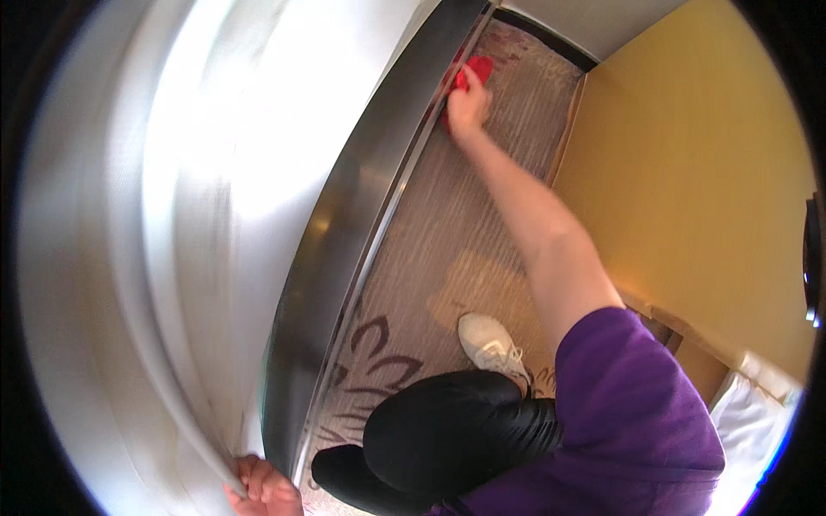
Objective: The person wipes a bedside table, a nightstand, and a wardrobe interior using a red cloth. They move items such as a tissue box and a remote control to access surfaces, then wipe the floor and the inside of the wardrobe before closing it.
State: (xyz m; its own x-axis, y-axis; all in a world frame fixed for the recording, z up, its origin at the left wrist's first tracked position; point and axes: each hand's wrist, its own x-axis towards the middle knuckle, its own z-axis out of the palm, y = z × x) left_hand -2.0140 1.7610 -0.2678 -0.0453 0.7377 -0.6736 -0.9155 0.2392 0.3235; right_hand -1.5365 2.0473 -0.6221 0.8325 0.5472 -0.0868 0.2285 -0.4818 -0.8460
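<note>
My right hand is stretched far out with a red cloth in its grip. It rests against the metal-trimmed edge of a dark, glossy window sill, near the sill's far end. At the bottom left, my left hand is closed on the edge of a white sheer curtain. The curtain hangs to the left of the sill, bright with light from behind and partly blurred.
Patterned carpet lies between the sill and a yellow panel on the right. A dark skirting board runs along the far wall. My white shoe stands on the carpet. White fabric is at the lower right.
</note>
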